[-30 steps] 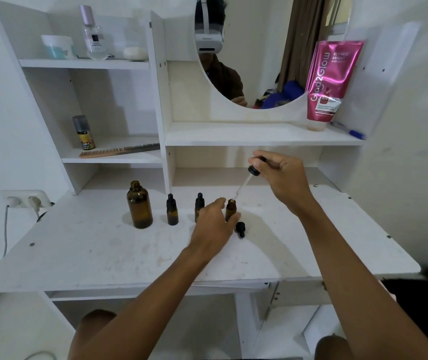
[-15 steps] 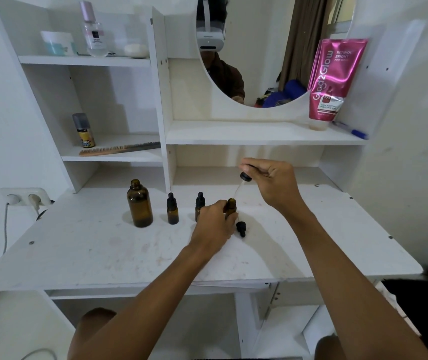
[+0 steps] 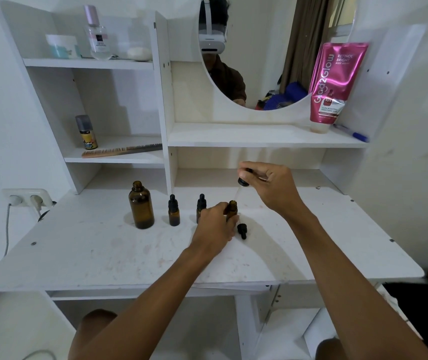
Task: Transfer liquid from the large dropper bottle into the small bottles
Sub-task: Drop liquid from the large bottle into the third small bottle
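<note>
The large amber bottle [image 3: 141, 205] stands uncapped on the white desk [image 3: 104, 250]. Right of it stand two small amber bottles with black dropper caps, one [image 3: 174, 210] free and one [image 3: 201, 206] partly hidden by my left hand [image 3: 214, 226]. That hand grips a third small bottle [image 3: 232, 208], which is open. My right hand [image 3: 270, 187] pinches the black bulb of the large dropper [image 3: 242, 181]; its glass tube slants down with the tip at the open bottle's mouth. A small black cap [image 3: 242, 229] lies on the desk beside the held bottle.
A shelf unit with a round mirror [image 3: 272, 61] rises behind the desk. A pink tube [image 3: 333, 84] and blue pen [image 3: 352, 133] sit on the middle shelf, a comb [image 3: 122, 150] and spray can [image 3: 87, 132] on the left one. A wall socket [image 3: 27, 197] is at left.
My right hand has swung the dropper from a steep slant toward upright and brought its tip down to the open small bottle's mouth. My left hand stays on that bottle.
</note>
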